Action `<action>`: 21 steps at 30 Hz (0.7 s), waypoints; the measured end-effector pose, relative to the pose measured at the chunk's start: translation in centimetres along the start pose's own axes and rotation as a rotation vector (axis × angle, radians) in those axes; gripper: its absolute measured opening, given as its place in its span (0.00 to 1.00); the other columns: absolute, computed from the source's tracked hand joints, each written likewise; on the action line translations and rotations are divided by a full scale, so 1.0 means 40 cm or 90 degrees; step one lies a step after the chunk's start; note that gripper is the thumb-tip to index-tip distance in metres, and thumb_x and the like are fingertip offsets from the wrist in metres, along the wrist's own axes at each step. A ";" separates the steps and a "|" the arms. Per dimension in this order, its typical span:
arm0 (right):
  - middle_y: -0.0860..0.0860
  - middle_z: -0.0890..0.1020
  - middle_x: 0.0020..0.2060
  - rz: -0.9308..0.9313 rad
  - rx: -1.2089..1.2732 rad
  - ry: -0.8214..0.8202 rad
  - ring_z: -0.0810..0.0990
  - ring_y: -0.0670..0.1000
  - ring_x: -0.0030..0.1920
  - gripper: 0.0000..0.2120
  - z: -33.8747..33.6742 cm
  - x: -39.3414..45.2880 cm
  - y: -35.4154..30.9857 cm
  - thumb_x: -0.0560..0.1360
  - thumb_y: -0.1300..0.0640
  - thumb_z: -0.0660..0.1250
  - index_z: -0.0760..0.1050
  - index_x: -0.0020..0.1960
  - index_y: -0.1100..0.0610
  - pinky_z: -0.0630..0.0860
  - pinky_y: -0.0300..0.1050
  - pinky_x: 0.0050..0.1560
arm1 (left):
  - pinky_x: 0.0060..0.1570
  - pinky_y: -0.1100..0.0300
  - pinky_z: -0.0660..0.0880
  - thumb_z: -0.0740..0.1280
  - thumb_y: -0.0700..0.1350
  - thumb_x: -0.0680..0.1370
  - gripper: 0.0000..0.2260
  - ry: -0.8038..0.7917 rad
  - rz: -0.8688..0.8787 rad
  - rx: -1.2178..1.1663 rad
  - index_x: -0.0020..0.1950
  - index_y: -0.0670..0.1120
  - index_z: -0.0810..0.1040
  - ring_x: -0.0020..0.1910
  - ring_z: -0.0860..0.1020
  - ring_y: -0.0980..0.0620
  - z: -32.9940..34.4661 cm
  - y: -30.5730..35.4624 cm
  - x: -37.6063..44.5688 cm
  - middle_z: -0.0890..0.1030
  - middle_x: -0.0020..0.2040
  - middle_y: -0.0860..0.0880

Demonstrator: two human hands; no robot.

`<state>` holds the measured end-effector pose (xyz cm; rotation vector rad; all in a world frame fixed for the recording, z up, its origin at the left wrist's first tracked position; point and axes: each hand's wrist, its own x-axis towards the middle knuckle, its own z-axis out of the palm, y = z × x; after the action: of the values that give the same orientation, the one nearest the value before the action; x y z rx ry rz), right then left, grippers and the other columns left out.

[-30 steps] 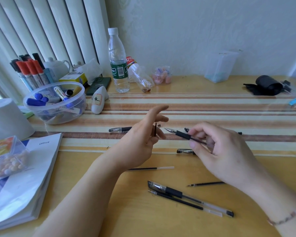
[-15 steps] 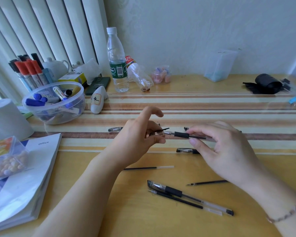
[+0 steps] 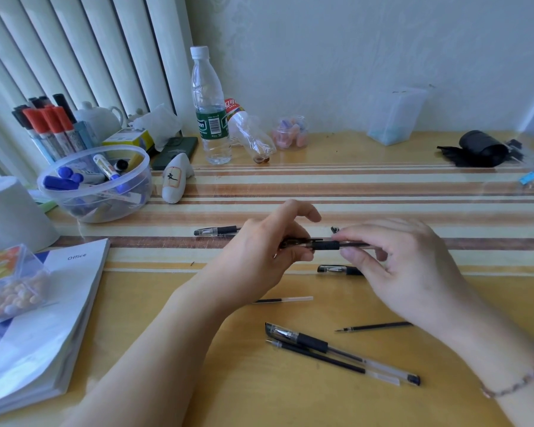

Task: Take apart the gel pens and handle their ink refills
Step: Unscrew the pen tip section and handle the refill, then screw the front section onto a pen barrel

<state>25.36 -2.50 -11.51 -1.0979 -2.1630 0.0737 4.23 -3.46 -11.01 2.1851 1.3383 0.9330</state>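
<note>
A person's left hand (image 3: 259, 257) and right hand (image 3: 404, 263) meet over the striped wooden desk (image 3: 352, 183), both closed on one clear-barrelled gel pen with a black rubber sleeve (image 3: 326, 244), held level just above the desk's dark brown stripe. The left grip pinches the tip end, where a cap or nose cone seems to sit, though fingers hide which; the right grip clasps the clear barrel behind the sleeve.

Judged by what lies around that held pen, the job looks partly done. Just below it, a white-ended ink refill (image 3: 282, 300) rests loose on the desk, and further below to the right lies a thin black refill (image 3: 375, 326), both out of any barrel. Nearest the camera, a third bare refill with black ink (image 3: 330, 359) lies touching a capped, whole gel pen (image 3: 342, 351).

Left of the held pen, another capped pen (image 3: 218, 231) sits on the brown stripe, apparently not yet opened, and a further pen's capped end (image 3: 336, 269) shows just below the right hand's fingers. A small dark part (image 3: 335, 229) lies just behind the held pen; what it is cannot be told.

So some refills are free, and several pens still appear to await dismantling.
</note>
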 end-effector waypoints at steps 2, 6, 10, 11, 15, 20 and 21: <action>0.27 0.69 0.31 0.009 0.001 0.008 0.70 0.26 0.38 0.13 0.001 -0.001 -0.002 0.69 0.59 0.75 0.83 0.53 0.51 0.67 0.42 0.41 | 0.48 0.63 0.75 0.70 0.41 0.76 0.16 -0.010 -0.001 -0.006 0.59 0.55 0.70 0.41 0.78 0.58 0.005 0.000 0.001 0.84 0.44 0.55; 0.33 0.75 0.35 0.041 0.002 0.010 0.71 0.30 0.38 0.21 0.003 -0.002 -0.008 0.68 0.59 0.76 0.79 0.59 0.47 0.67 0.42 0.43 | 0.45 0.58 0.77 0.70 0.39 0.75 0.15 -0.003 -0.008 -0.032 0.57 0.55 0.73 0.36 0.78 0.55 0.009 0.001 0.000 0.84 0.41 0.54; 0.40 0.82 0.37 0.063 0.019 0.007 0.76 0.38 0.35 0.22 0.010 -0.003 -0.016 0.67 0.60 0.76 0.79 0.59 0.46 0.76 0.47 0.41 | 0.43 0.62 0.77 0.71 0.38 0.75 0.16 -0.011 -0.016 -0.025 0.58 0.54 0.75 0.35 0.79 0.55 0.009 -0.002 -0.001 0.84 0.41 0.52; 0.40 0.83 0.37 0.067 0.021 0.005 0.78 0.44 0.36 0.22 0.009 -0.004 -0.014 0.67 0.59 0.76 0.79 0.59 0.45 0.78 0.49 0.42 | 0.43 0.64 0.77 0.71 0.38 0.75 0.16 -0.012 -0.017 -0.023 0.58 0.54 0.75 0.35 0.79 0.56 0.010 -0.001 -0.001 0.84 0.41 0.51; 0.40 0.84 0.39 0.047 0.029 -0.029 0.74 0.37 0.33 0.21 0.011 -0.006 -0.015 0.68 0.56 0.76 0.78 0.60 0.45 0.78 0.49 0.43 | 0.45 0.63 0.74 0.69 0.39 0.75 0.14 -0.049 0.029 0.043 0.59 0.51 0.77 0.39 0.77 0.58 0.016 0.007 0.000 0.83 0.41 0.52; 0.35 0.79 0.47 0.047 0.042 -0.047 0.77 0.41 0.48 0.18 -0.012 0.003 -0.012 0.71 0.43 0.67 0.77 0.59 0.47 0.74 0.41 0.51 | 0.51 0.52 0.77 0.66 0.41 0.76 0.10 -0.102 -0.002 0.133 0.53 0.53 0.78 0.49 0.80 0.54 -0.038 -0.047 -0.006 0.82 0.48 0.55; 0.34 0.78 0.45 0.063 0.027 -0.030 0.75 0.39 0.45 0.15 -0.025 0.007 -0.001 0.71 0.44 0.66 0.79 0.55 0.47 0.72 0.39 0.47 | 0.52 0.52 0.78 0.66 0.40 0.76 0.10 -0.095 -0.029 0.144 0.51 0.54 0.79 0.49 0.80 0.55 -0.055 -0.061 -0.009 0.82 0.48 0.57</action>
<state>25.83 -2.59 -10.59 -1.1884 -2.1378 0.1908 1.02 -2.67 -11.15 2.3264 1.4745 0.6130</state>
